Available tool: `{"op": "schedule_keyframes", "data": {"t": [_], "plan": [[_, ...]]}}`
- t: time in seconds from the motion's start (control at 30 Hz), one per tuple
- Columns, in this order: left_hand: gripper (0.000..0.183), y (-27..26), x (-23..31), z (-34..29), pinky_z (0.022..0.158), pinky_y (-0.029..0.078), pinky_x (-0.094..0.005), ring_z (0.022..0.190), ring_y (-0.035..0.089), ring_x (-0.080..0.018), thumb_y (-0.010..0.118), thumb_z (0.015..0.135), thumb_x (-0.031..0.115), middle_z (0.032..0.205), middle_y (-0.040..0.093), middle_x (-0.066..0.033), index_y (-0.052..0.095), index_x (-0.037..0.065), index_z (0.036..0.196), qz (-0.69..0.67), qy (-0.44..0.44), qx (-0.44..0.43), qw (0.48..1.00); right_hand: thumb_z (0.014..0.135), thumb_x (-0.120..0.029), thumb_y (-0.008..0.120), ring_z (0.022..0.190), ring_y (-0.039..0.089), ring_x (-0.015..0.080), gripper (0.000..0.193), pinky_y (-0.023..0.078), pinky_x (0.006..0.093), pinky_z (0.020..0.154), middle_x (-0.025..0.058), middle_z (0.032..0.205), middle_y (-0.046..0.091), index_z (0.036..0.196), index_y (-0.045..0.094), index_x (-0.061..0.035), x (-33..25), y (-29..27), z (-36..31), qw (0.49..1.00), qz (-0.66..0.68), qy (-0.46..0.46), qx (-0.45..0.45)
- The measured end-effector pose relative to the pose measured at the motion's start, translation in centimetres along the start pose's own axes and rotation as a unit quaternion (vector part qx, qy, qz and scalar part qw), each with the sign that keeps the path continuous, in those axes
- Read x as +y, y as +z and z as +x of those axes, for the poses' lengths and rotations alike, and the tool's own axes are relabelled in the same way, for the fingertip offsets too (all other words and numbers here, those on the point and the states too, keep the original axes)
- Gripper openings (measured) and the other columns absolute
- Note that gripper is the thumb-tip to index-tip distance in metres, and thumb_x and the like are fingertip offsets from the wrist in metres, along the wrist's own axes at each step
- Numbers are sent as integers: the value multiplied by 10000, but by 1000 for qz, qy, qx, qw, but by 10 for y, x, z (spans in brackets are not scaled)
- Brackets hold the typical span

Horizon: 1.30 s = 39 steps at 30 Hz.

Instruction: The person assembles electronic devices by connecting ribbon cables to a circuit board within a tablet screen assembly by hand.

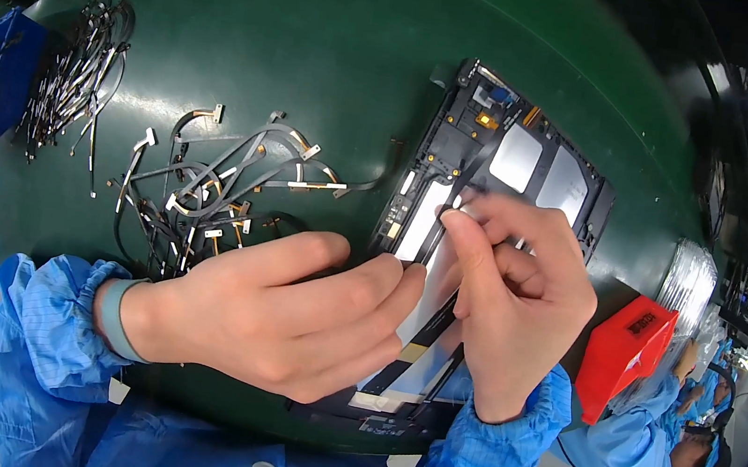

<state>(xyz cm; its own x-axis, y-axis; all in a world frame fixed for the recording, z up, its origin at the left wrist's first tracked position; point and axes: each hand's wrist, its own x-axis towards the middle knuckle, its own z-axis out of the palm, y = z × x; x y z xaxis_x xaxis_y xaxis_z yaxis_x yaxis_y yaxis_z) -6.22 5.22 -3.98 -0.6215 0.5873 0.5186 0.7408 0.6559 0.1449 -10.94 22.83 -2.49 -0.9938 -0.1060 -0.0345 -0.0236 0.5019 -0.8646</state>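
In front of me, tilted on the green bench, lies an opened flat electronic device [416,201] with a black frame, silver panels and exposed circuit parts. A thin black flat cable [486,154] runs down its middle. My right hand [522,295] pinches this cable between thumb and forefinger, the other fingers curled. My left hand [288,312], a grey-green band on its wrist, reaches over the device's left edge. Its fingers are stretched out, their tips touching down beside the cable. Both hands hide part of the device's lower half.
Left of the device, a loose tangle of flat cables [241,164] with small connectors covers the bench [323,47]. Farther left are a bundle of cables [84,68] and a blue bin [9,77]. At right stands a red bin [628,352], close to a co-worker's blue sleeve [625,446].
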Motion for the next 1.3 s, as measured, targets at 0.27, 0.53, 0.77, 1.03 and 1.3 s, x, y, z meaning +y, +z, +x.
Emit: {"op": "schedule_keyframes", "data": {"t": [0.27,0.53,0.77,1.03,1.3], "plan": [[58,2,2,0,668,506,-267,914,614,-187,589,737,118,1027,688,-79,570,92,688,-5,-14,8,1000,755,94,679,757,609,238,293,508,300,694,127,919,597,1026,717,-13,-6,-4,-32,948,-230,-216,-36],[137,-22,8,-2,807,523,-315,990,630,-209,582,759,130,1072,684,-114,655,52,844,13,-34,-55,998,785,112,631,802,608,202,329,514,290,695,123,996,572,1092,690,6,-16,-9,-16,965,-183,-184,-32],[502,-61,55,-23,912,465,-410,1090,579,-306,652,782,203,1130,637,-179,568,-27,1220,-137,-246,-149,948,907,-49,537,1230,515,350,539,378,384,1041,238,1343,515,1419,386,26,40,-71,-78,986,-161,19,45],[423,-44,46,-23,860,457,-399,1022,576,-292,662,800,145,983,641,-184,574,2,1189,-288,-311,-45,905,855,-46,552,1401,310,268,794,271,320,1107,209,1559,213,1536,145,-70,43,-63,-63,978,188,46,75],[137,1,-46,10,746,451,-358,891,563,-223,694,766,152,919,627,-34,687,61,868,19,-215,16,976,899,-45,604,1371,366,274,669,327,338,1103,213,1531,275,1490,291,-78,38,-61,86,944,306,-88,90]]}}
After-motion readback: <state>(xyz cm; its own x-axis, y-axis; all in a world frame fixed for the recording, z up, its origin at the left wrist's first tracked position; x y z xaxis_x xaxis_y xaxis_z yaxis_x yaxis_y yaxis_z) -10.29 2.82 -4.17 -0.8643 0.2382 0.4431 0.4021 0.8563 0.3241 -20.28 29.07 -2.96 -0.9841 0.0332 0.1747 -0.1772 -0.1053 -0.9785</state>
